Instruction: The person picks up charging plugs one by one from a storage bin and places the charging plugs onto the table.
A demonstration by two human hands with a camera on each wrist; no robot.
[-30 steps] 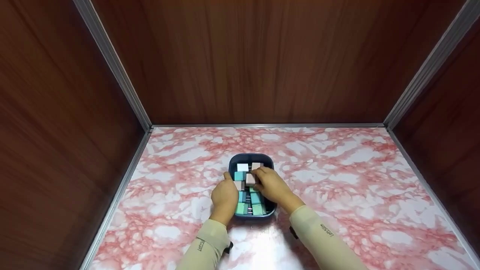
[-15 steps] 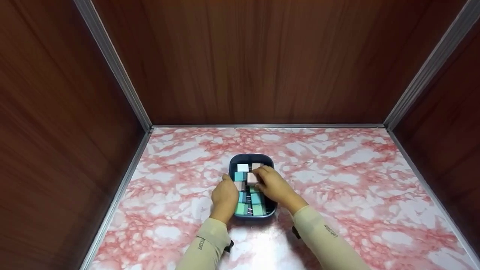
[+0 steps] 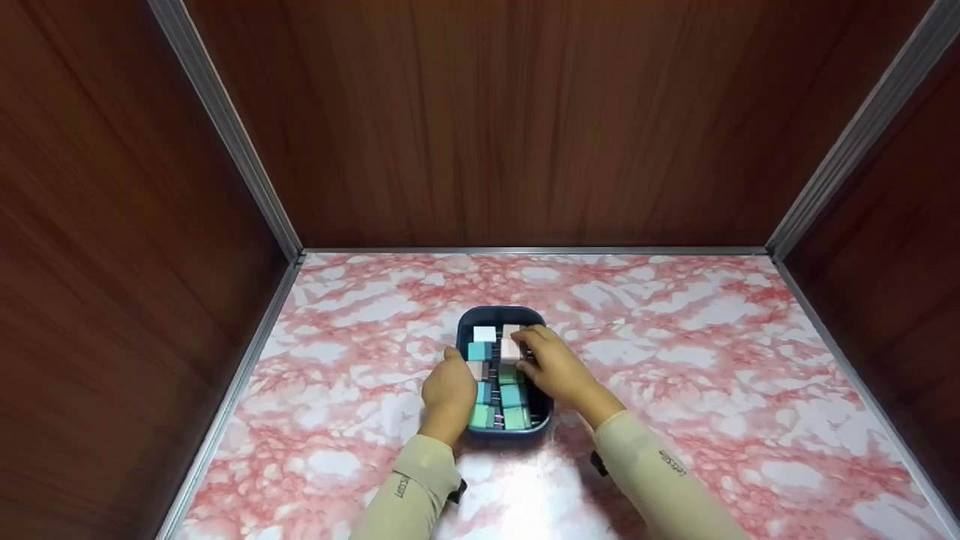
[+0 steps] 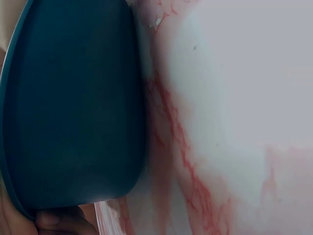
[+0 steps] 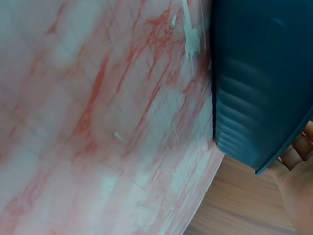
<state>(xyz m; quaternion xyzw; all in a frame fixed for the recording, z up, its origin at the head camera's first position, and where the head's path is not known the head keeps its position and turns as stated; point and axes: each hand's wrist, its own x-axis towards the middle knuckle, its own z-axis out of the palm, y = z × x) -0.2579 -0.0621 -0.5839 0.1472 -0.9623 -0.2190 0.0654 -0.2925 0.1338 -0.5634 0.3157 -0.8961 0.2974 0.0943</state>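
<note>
A dark blue-green plastic bin (image 3: 468, 319) with rounded corners stands on the table. In it lie small square-topped blocks in two rows, among them a white one (image 3: 484, 334), a turquoise one (image 3: 478, 351) and a mint one (image 3: 481, 416). My left hand (image 3: 448, 390) grips the bin's left rim, its fingers (image 4: 58, 223) showing by the bin's end in the left wrist view. My right hand (image 3: 556, 366) reaches over the right rim and pinches a pale pink block (image 3: 511, 351) in the right row. The right wrist view shows that hand bent over the rim, its fingertips hidden.
The table (image 3: 675, 375) has a red-and-white marbled top. Brown wood panels (image 3: 480, 127) with metal edge strips enclose it at the back and on both sides. Bright glare lies on the tabletop in front of the bin.
My right hand has moved slightly right and away from me with the pale pink block, uncovering more of a green block in the right row. The left hand and bin stay put.
</note>
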